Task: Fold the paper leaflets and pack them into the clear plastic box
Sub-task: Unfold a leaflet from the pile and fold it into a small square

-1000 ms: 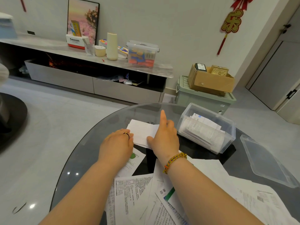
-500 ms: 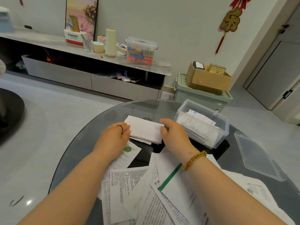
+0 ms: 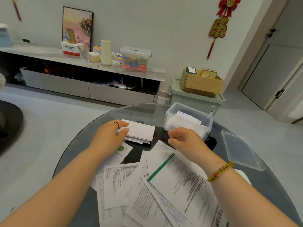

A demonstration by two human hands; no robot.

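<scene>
A folded white leaflet [image 3: 141,132] lies on the round glass table [image 3: 78,145]. My left hand [image 3: 108,135] pinches its left edge between thumb and fingers. My right hand [image 3: 185,139] hovers to the right of the leaflet, fingers loosely curled, holding nothing, just in front of the clear plastic box [image 3: 208,124]. The box stands open and holds several folded leaflets. A loose pile of unfolded printed leaflets [image 3: 177,182] covers the near part of the table under my forearms.
The box's clear lid [image 3: 241,151] lies flat at the table's right edge. Beyond the table stand a green storage bin [image 3: 195,99] with a cardboard box on it and a low cabinet [image 3: 88,89] along the wall.
My right hand has let go of the folded leaflet's right edge and drawn back to the right, toward the box. My left hand still holds the leaflet's left edge.
</scene>
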